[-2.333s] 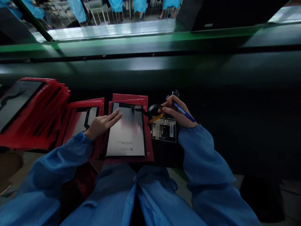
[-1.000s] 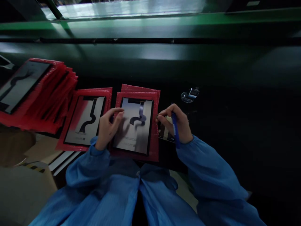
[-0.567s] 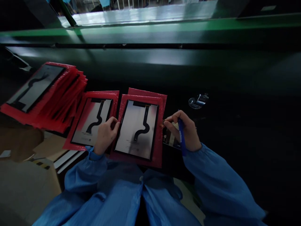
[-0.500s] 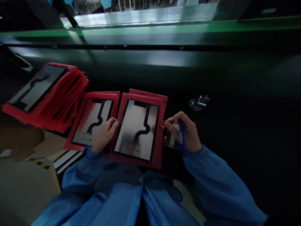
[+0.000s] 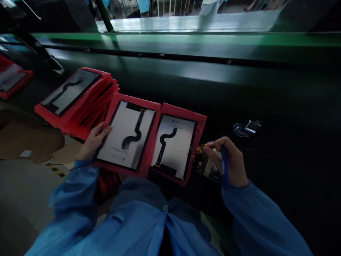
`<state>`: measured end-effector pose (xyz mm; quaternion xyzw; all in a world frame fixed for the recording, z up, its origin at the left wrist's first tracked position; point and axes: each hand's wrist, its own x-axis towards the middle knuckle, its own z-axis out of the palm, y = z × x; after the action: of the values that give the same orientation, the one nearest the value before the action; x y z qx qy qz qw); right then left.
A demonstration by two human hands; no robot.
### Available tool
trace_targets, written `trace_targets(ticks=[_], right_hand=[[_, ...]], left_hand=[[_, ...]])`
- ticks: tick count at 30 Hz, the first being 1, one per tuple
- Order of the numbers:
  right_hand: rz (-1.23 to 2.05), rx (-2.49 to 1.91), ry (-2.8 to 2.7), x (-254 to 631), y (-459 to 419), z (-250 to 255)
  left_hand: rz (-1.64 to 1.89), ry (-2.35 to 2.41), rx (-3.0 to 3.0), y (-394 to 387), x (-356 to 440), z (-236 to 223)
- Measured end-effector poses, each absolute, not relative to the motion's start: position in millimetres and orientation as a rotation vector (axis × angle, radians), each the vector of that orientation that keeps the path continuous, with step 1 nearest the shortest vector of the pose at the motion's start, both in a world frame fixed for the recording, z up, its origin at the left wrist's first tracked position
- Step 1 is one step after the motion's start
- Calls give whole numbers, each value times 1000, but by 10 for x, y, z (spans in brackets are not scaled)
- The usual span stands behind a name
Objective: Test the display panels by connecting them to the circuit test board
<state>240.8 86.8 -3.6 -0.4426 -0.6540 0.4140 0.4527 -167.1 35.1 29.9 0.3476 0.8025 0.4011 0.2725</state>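
Note:
My left hand is closed on the left edge of a screen panel and its red bubble sleeve. The panel has a grey back and a black, wavy ribbon cable. To its right a second panel lies on a red sleeve, its ribbon cable turned the other way round. My right hand is closed, with a blue pen tucked in it. Its thumb and forefinger pinch a small orange-brown flex piece above a dark device with a shiny face, partly hidden by the hand.
A leaning stack of red sleeves with a panel on top stands at the left. Further left lies another red sleeve. A clear, shiny plastic piece rests at the right. Behind runs a green-edged ledge; cardboard sits low at the left.
The view has swung left. My left hand has taken hold of the front panel with its sleeve and moved it left, baring a reversed panel. My right hand keeps its pen and pinch.

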Motion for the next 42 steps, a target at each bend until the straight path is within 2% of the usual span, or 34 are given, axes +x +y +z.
trace_targets(ticks=[3, 7, 9, 11, 14, 18, 23, 31, 42], right_hand=[[1004, -1110, -1629, 2398, 879, -61], [863, -1103, -1585, 2398, 825, -6], [639, -1082, -1495, 2371, 719, 81], [454, -1095, -1371, 2290, 560, 171], [543, -1138, -1299, 2058, 297, 213], [917, -1228, -1497, 1682, 107, 39], [1223, -1320, -1500, 1363, 199, -260], [981, -1415, -1605, 1285, 254, -417], [848, -1431, -1761, 1273, 218, -447]], left_hand=[[1009, 2265, 944, 400, -2123, 213], [558, 2558, 1511, 406, -2211, 380], [485, 2623, 1659, 357, -2012, 625], [587, 2619, 1912, 337, -1674, 886], [596, 2172, 2266, 486, -1035, 1080], [131, 1583, 2451, 994, -328, 780], [12, 1557, 2364, 1460, -61, 198], [254, 1459, 2279, 1582, -157, -44], [312, 1414, 2256, 1599, -175, -90]])
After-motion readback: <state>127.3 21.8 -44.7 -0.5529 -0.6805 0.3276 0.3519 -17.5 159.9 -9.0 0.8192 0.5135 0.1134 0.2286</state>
